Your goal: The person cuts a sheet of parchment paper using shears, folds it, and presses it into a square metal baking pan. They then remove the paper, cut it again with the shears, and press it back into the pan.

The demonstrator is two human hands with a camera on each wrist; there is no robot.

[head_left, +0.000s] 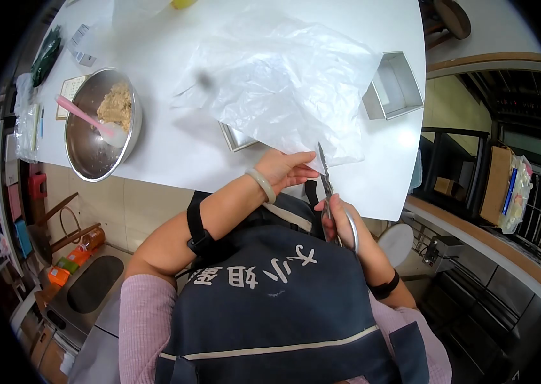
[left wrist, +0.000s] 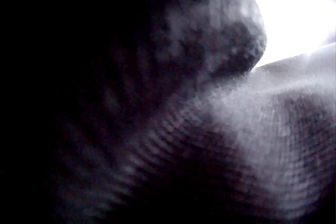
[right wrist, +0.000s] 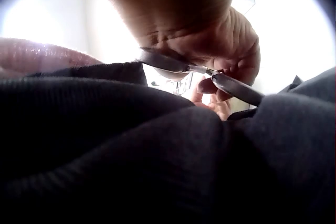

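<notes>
A thin, crumpled translucent plastic sheet (head_left: 283, 83) spreads over the white table. At its near edge my left hand (head_left: 283, 168) pinches the plastic between thumb and fingers. My right hand (head_left: 334, 214) grips a pair of metal scissors (head_left: 327, 182), whose blades point away from me beside the left fingertips, right at the sheet's edge. In the right wrist view the scissors' handles (right wrist: 239, 88) show below the right hand (right wrist: 231, 45). Dark cloth fills most of the left wrist view, hiding the left hand.
A rectangular metal tin (head_left: 393, 89) stands at the table's right edge. Another tin (head_left: 237, 137) is partly under the plastic. To the left, a steel bowl (head_left: 78, 150) holds a pale crumbly mixture (head_left: 116, 105) and a pink-handled spatula (head_left: 78, 114). The table's front edge (head_left: 155, 185) is close to my apron.
</notes>
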